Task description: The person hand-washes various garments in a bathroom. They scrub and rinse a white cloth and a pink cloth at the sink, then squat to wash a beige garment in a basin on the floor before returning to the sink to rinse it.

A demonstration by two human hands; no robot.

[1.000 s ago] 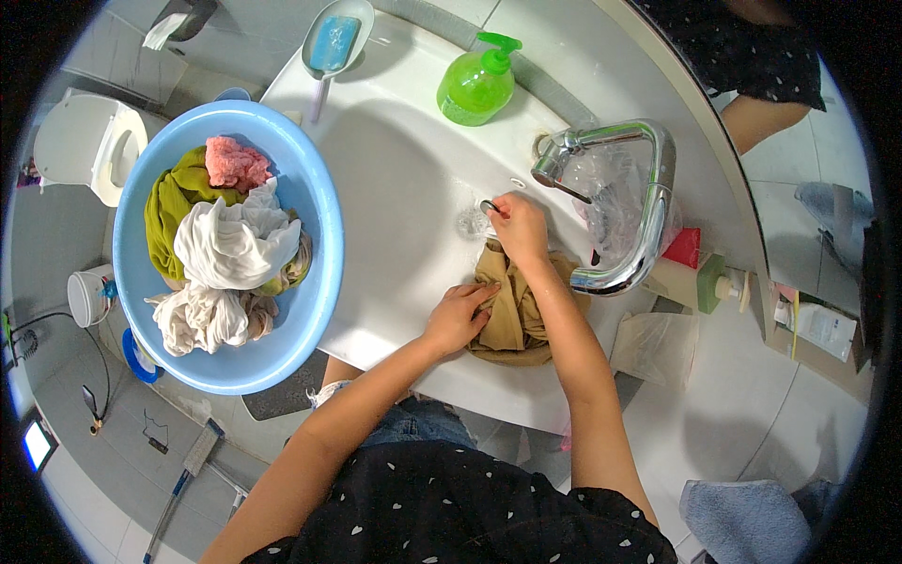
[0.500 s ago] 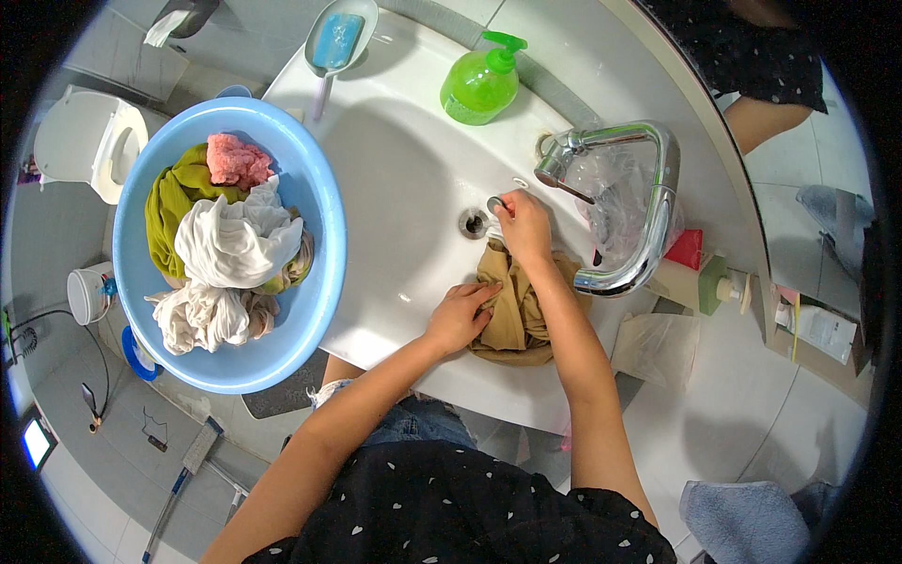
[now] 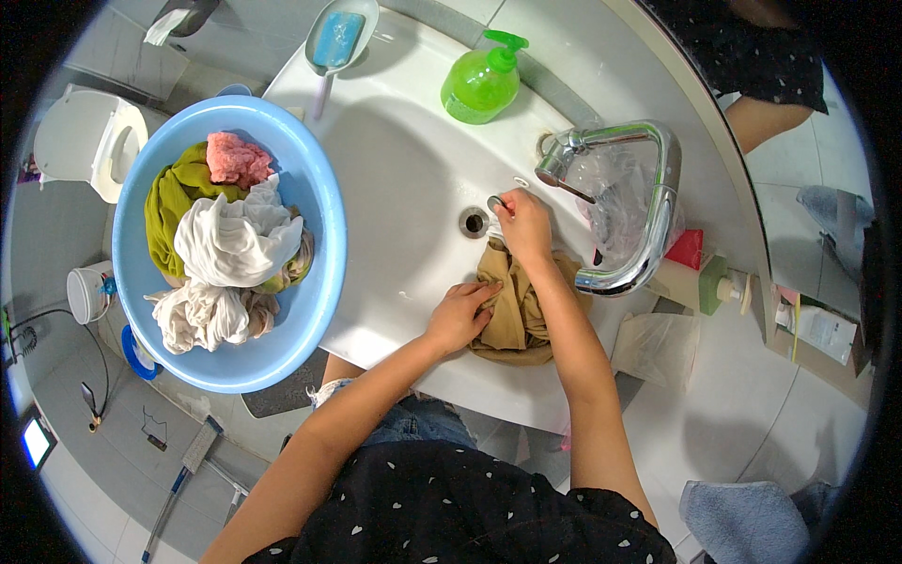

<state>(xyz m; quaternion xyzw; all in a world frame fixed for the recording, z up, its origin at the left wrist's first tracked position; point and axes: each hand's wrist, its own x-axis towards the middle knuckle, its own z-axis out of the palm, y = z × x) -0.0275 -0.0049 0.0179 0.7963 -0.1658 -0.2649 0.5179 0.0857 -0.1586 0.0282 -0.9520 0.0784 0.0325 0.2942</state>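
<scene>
A round metal drain stopper (image 3: 495,202) is pinched in the fingertips of my right hand (image 3: 526,226), just beside the uncovered drain hole (image 3: 474,223) of the white sink (image 3: 395,188). Bunched brown cloth (image 3: 512,320) lies in the sink near its front edge, partly beneath my right forearm. My left hand (image 3: 458,318) rests on the left side of this cloth, its fingers stretched out over the fabric. A bit of white material (image 3: 494,230) shows between the drain and the brown cloth; I cannot make out what it is.
At the left a blue basin (image 3: 324,310) holds white, olive and pink laundry. A chrome faucet (image 3: 648,254) arches over the sink's right side. Along the back rim stand a green soap pump bottle (image 3: 481,86) and a scoop-shaped dish (image 3: 319,70) with a blue soap bar (image 3: 338,39).
</scene>
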